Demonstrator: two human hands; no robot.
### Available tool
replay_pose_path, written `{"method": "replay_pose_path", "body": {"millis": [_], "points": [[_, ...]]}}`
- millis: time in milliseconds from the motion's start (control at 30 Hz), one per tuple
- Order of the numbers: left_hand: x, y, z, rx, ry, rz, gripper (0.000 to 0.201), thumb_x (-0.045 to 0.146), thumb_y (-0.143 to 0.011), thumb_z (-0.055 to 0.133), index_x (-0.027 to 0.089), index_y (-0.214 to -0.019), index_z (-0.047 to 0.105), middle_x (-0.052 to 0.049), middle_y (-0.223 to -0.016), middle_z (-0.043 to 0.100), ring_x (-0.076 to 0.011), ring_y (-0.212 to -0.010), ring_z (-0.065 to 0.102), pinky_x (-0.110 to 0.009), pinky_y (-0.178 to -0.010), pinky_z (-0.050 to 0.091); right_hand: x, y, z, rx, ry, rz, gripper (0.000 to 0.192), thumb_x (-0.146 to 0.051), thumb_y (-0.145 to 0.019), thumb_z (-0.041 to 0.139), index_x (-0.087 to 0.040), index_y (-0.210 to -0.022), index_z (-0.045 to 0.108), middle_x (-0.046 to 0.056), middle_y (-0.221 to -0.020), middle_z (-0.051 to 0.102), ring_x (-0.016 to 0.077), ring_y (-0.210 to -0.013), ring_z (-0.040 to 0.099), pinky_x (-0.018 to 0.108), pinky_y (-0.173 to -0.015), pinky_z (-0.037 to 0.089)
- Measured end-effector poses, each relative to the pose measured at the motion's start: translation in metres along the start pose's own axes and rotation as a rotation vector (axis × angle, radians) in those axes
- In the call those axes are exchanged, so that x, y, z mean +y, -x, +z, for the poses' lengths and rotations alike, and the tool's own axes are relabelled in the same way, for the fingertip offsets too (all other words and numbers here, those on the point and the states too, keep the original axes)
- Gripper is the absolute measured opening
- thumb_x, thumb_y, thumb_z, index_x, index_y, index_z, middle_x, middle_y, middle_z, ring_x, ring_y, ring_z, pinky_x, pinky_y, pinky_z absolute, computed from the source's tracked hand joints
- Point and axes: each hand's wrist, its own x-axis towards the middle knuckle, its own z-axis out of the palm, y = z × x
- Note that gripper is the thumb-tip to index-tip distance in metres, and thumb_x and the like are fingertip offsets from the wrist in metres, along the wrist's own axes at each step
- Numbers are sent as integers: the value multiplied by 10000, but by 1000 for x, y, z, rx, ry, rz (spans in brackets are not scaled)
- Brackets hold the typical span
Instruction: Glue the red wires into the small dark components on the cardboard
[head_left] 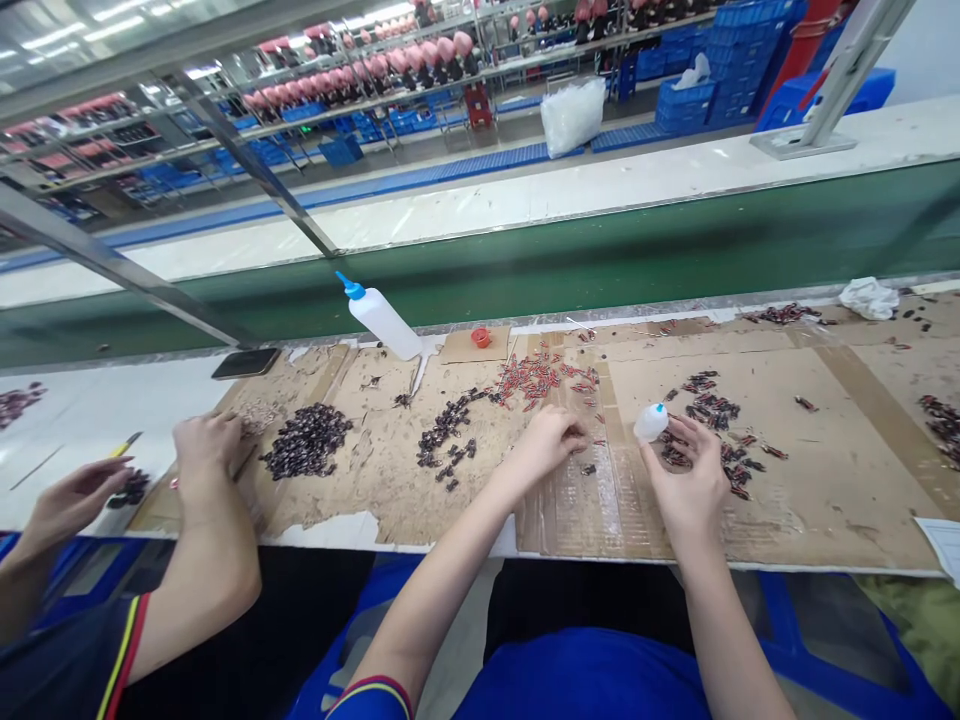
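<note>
My right hand point(690, 475) grips a small white squeeze bottle point(649, 424) with a blue tip, between thumb and fingers. Under and beyond that hand lies a pile of small dark and red parts point(712, 410) on the cardboard point(847, 480). My left hand point(551, 440) rests low over the cardboard with its fingers curled together; anything in them is too small or hidden to make out. A single dark part point(589, 469) lies just below its fingertips. Beyond it spreads a heap of small red parts point(529, 378), with a cluster of black parts point(450, 430) to the left.
To my left, a co-worker's hands point(206, 445) work beside a black heap point(307, 440). A large white bottle point(386, 322) with a blue nozzle, a red cap-like dish point(481, 338) and a dark phone-like slab point(246, 363) lie along the back. A green belt point(525, 265) runs behind.
</note>
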Motion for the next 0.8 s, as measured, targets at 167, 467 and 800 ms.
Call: {"method": "replay_pose_path", "body": {"millis": [167, 467, 800], "points": [[10, -2, -3, 38, -58, 5, 130, 209, -893, 585, 184, -901, 713, -61, -920, 722, -215, -911, 615, -355, -874, 463, -6, 14, -10, 81, 61, -143, 406, -380, -763, 704, -162, -1089, 600, 130, -1025, 707, 243, -900, 678, 383, -754, 556], [25, -20, -1, 29, -29, 36, 125, 120, -845, 615, 176, -800, 717, -78, -887, 700, -229, -984, 596, -350, -890, 471, -16, 23, -18, -46, -4, -72, 265, -398, -807, 656, -183, -962, 672, 90, -916, 717, 200, -752, 659, 356, -691, 547], [53, 47, 17, 239, 812, -153, 121, 183, -826, 654, 164, -929, 714, -62, -902, 759, -162, -821, 695, -275, -793, 525, -23, 39, 6, -214, -621, 282, 261, -435, -697, 763, -189, -779, 738, 75, -841, 757, 225, -789, 709, 384, -730, 590]]}}
